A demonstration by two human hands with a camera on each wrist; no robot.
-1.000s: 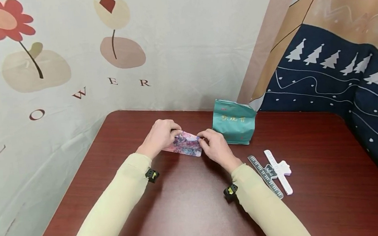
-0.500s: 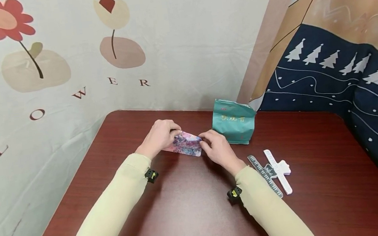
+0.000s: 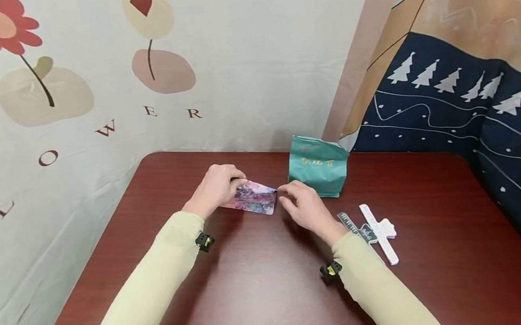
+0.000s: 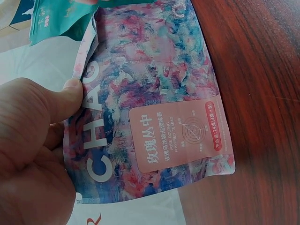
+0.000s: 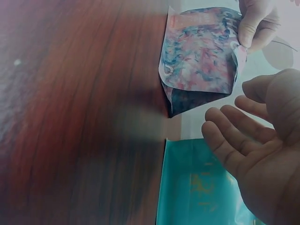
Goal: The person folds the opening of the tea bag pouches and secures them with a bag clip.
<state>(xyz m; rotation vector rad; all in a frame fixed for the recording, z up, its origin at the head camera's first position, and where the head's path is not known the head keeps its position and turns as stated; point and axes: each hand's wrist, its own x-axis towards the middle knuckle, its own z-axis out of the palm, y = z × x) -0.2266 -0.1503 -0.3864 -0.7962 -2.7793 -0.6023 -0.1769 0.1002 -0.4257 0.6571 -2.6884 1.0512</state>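
A tea pouch (image 4: 168,70) with a pink, blue and purple painted print and a pink label stands on the table. My left hand (image 3: 216,189) pinches its top edge near one end, thumb on the front, as the left wrist view shows. Beside the pouch's other top corner is my right hand (image 3: 308,206). In the right wrist view its fingers (image 5: 232,124) are spread and loosely bent, with a gap to the pouch and nothing in them. The pouch's top is folded inward at that side.
A teal pouch (image 3: 317,167) with gold characters stands behind the right hand. Right of the right forearm lie a dark grey long-bar clip (image 3: 350,222) and a white one (image 3: 379,235), overlapping in view. A printed curtain (image 3: 240,54) hangs behind the brown table (image 3: 263,288).
My right hand has let go of the pouch's top corner and drawn slightly right. My left hand keeps its pinch on the pouch. The head view has shifted a little.
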